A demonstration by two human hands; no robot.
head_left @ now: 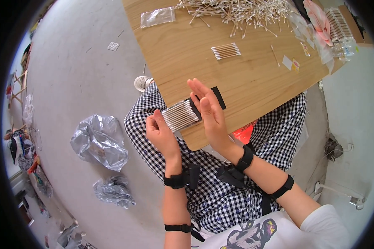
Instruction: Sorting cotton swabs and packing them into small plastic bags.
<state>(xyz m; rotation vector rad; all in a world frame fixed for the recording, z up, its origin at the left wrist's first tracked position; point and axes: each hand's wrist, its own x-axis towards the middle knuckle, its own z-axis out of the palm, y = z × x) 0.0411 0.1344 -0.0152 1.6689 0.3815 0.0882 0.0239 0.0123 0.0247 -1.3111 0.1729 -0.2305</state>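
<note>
My left hand (161, 135) pinches the lower left end of a small clear plastic bag (179, 115), in which a row of cotton swabs lies side by side. The far end of the bag meets a black flat piece (218, 98) at the table corner, partly hidden behind my right hand; its kind I cannot make out. My right hand (212, 116) is held over that piece with its fingers stretched out and nothing in its grasp. Farther up the table lies another neat row of cotton swabs (226, 51), outside any bag.
A big loose pile of cotton swabs (245, 12) covers the far side of the wooden table (174, 62). An empty clear bag (158, 17) lies at its far left. Filled packs (338, 25) stand far right. Crumpled grey plastic bags (99, 141) rest on the floor.
</note>
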